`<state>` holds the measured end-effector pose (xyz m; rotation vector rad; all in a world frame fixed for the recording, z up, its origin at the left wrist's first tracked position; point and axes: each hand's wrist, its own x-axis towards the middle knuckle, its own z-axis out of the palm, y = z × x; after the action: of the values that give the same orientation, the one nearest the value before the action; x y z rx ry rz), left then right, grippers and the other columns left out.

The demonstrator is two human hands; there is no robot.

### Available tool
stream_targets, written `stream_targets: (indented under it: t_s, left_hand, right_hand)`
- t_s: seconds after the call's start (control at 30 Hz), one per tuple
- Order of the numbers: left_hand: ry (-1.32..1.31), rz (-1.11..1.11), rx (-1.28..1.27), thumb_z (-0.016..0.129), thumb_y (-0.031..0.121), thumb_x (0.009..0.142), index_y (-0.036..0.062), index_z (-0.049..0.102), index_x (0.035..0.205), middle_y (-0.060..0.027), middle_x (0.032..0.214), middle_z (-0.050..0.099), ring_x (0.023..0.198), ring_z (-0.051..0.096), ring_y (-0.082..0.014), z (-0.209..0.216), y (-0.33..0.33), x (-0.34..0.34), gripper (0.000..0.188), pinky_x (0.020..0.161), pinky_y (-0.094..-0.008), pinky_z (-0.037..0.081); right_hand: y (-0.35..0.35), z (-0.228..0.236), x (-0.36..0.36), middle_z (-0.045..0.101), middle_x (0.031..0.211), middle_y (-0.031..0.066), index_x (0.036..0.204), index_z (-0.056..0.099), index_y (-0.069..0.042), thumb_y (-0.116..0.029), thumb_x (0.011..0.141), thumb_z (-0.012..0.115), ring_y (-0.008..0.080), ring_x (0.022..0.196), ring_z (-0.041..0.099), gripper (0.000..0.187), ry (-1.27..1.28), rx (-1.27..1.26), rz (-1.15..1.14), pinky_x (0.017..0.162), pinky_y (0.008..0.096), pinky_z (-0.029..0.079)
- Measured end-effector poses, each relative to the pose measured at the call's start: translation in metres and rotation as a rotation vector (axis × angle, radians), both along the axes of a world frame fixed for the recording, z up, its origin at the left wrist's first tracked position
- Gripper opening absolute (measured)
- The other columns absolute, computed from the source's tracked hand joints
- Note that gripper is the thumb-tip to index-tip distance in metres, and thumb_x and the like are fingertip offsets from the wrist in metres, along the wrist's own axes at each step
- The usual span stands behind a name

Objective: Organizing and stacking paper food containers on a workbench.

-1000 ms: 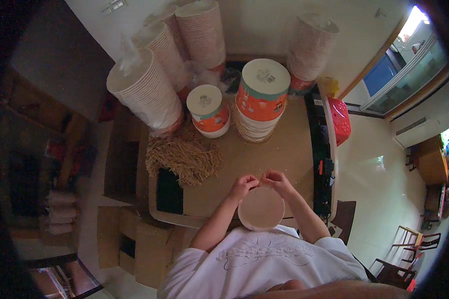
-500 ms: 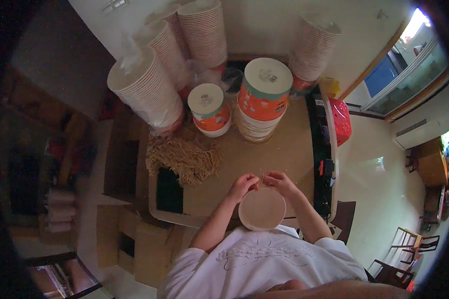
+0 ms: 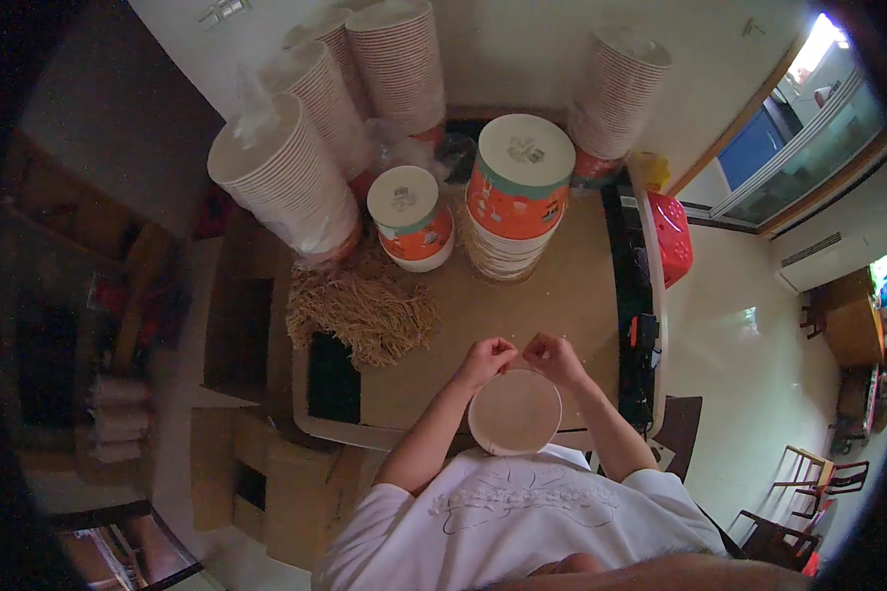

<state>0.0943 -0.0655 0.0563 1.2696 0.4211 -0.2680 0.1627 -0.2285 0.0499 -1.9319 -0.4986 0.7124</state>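
Note:
A round white paper bucket (image 3: 514, 414) rests against my shirt at the table's near edge, its open mouth facing up. Just beyond its far rim, my left hand (image 3: 488, 361) is closed in a pinch. Opposite it, my right hand (image 3: 554, 359) is pinched too, the fingertips of both nearly meeting. Whatever lies between the fingers is too small to make out. To the left on the table is a loose heap of tan twisted cords (image 3: 365, 310). Farther back, a short upside-down stack of orange-and-white buckets (image 3: 414, 241) stands beside a taller one (image 3: 517, 207).
Tall plastic-wrapped stacks of white buckets (image 3: 286, 182) line the table's far left, with another stack (image 3: 621, 94) at the far right. A red plastic basket (image 3: 670, 241) sits beyond the table's right edge. Cardboard boxes (image 3: 286, 483) stand at the left, on the floor.
Both hands stay at the bucket's far rim, fingers still pinched, with only a small shift of the fingertips. The bucket and the stacks look unchanged.

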Motion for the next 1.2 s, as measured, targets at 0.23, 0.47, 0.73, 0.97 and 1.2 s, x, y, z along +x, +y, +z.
stream_targets:
  t_s: [0.23,0.47,0.73,0.97,1.2]
  left_hand:
    - [-0.257,0.033,0.499,0.059,0.002,0.073,0.0023,0.056,0.083,-0.0025,0.073,0.059,0.066,0.056,-0.0093,-0.021,-0.004,-0.001,0.01,0.06,-0.023,0.047]
    - [-0.241,0.078,0.422,0.059,0.001,0.072,0.0026,0.057,0.081,-0.003,0.073,0.06,0.067,0.057,-0.0097,-0.026,-0.009,-0.001,0.009,0.06,-0.0234,0.047]
    - [-0.333,0.01,0.828,0.058,0.009,0.071,0.0034,0.054,0.073,-0.0124,0.072,0.057,0.067,0.055,-0.0287,-0.014,-0.014,-0.005,0.007,0.058,-0.0374,0.044]
    - [-0.257,0.148,1.0,0.054,0.009,0.074,0.0033,0.049,0.074,-0.0134,0.073,0.055,0.068,0.054,-0.031,-0.025,-0.02,-0.013,0.008,0.058,-0.0392,0.043]
    - [-0.188,0.195,0.881,0.054,0.006,0.073,0.0037,0.049,0.075,-0.0131,0.075,0.056,0.069,0.055,-0.0289,-0.048,0.008,-0.026,0.005,0.06,-0.0362,0.045]
  right_hand:
    - [0.009,0.013,-0.005,0.056,0.066,0.0013,0.085,0.06,-0.001,-0.01,0.075,0.056,0.0081,0.059,0.049,0.014,0.201,0.129,-0.084,0.052,0.0231,0.04]
    - [0.006,0.018,0.002,0.057,0.069,0.0013,0.082,0.061,-0.001,-0.016,0.079,0.055,0.0083,0.065,0.049,0.017,0.319,-0.025,-0.022,0.058,0.0225,0.04]
    - [-0.002,-0.006,0.005,0.056,0.07,0.0009,0.082,0.06,-0.001,-0.016,0.079,0.056,0.0087,0.066,0.05,0.016,0.276,0.0,0.002,0.059,0.0228,0.04]
    - [-0.01,0.006,0.0,0.057,0.071,0.0029,0.079,0.059,-0.001,-0.014,0.079,0.055,0.0105,0.067,0.05,0.013,0.305,-0.057,-0.015,0.063,0.025,0.042]
    - [-0.029,-0.013,-0.005,0.058,0.072,0.0035,0.082,0.059,-0.001,-0.012,0.08,0.052,0.0103,0.07,0.051,0.013,0.24,-0.065,0.063,0.066,0.0241,0.043]
